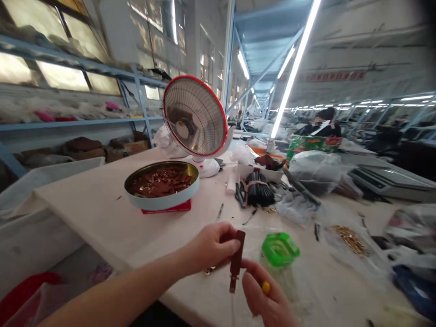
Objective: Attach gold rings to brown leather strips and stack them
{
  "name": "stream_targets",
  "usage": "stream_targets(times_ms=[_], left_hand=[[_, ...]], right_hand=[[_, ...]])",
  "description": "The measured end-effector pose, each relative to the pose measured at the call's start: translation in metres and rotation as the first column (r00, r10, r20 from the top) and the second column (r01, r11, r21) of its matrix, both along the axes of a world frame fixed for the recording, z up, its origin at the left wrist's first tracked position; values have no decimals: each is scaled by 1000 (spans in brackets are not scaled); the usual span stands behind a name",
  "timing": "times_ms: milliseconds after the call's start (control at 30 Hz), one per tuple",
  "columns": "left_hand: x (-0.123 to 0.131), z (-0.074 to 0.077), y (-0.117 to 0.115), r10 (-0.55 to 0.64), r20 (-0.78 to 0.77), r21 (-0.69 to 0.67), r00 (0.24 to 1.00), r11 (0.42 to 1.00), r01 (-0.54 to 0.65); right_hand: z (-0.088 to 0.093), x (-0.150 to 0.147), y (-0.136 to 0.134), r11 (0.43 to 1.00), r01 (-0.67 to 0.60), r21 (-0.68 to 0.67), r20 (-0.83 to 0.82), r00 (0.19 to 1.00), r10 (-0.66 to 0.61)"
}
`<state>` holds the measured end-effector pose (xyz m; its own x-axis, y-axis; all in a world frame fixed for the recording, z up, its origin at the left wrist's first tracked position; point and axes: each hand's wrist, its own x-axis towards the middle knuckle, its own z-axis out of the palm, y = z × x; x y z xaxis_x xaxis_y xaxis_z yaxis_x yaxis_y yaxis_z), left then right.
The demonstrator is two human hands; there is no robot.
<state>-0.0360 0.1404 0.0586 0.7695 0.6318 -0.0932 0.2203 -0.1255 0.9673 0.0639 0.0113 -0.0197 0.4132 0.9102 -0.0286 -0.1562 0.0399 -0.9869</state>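
My left hand [209,247] is closed, pinching the top of a narrow dark-brown leather strip [236,260] that hangs upright over the near table edge. My right hand [264,297] is just below and right of it, fingers curled, its thumb and a yellow-nailed finger at the strip's lower end. A few small brass pieces [209,270] show under the left hand. A green plastic lid [279,249] lies on the table right beside the strip. A round tin [162,185] full of similar brown leather pieces stands farther back on the left.
A red-rimmed dish heater [195,119] stands behind the tin. Black strip bundles [259,188], plastic bags [315,170], a pile of brass fittings [349,238] and a scale [384,181] crowd the right. Shelving [68,113] runs along the left. Another person [322,125] sits far off.
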Motion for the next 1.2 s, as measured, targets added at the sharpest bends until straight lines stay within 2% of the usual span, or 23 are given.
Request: stream_targets(times_ms=[67,167,300,400,500,600,667,733,833,933,1100,1200], left_hand=[[7,-12,-28,-21,105,-81,994,996,30],[12,-34,-55,37,193,-189,981,982,0],[13,-62,-81,48,116,-330,992,944,-7],[15,-73,-93,78,93,-352,993,935,-41],[17,-78,-100,97,88,-323,991,944,-64],[19,-80,-106,143,-5,-94,990,985,-143],[21,-79,-110,167,-60,53,984,985,-164],[23,-79,-113,171,-86,87,981,983,-164],[28,-80,-115,176,-84,27,981,984,-174],[30,-82,-112,154,-42,-133,987,978,-158],[23,-81,-110,52,65,-386,997,922,-23],[17,-83,-109,1,132,-390,991,919,51]], right_hand=[[7,-1,-3,1000,20,12,-57,998,-19],[3,3,-16,993,116,-27,-73,990,-118],[-12,10,-33,968,249,-39,-34,968,-250],[-19,10,-37,950,309,-30,-38,950,-310],[-22,8,-39,947,320,-32,-49,946,-322],[-27,6,-42,935,352,-39,-74,932,-354],[-31,4,-44,922,385,-47,-85,918,-387],[-36,3,-45,908,413,-69,-82,905,-417],[-41,2,-46,899,426,-103,-91,896,-435],[-41,6,-48,921,376,-101,-121,914,-387],[-39,21,-54,945,307,-110,-123,939,-320],[-41,25,-57,973,207,-104,-273,934,-228]])
